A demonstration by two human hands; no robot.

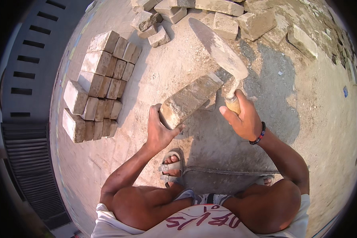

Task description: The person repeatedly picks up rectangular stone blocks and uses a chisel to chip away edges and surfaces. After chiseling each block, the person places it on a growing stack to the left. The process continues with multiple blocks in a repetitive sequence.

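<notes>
My left hand [161, 127] grips the near end of a worn, mortar-stained brick [191, 97], its thumb and fingers on opposite sides. The brick slants away up and to the right. In my right hand [244, 118] is a trowel [220, 49], held by its wooden handle [233, 104]. Its long, dusty blade points up and to the left, above the brick's far end and apart from my left hand. A dark band with a red patch circles my right wrist. Part of another block [210, 104] shows beneath the held brick.
A neat stack of bricks [101, 85] stands to the left. Loose blocks [258, 24] lie heaped at the far side, with more rubble at the far right. A grey wall [43, 73] and a slatted metal grille [29, 158] run along the left. My sandalled foot [172, 164] rests close by.
</notes>
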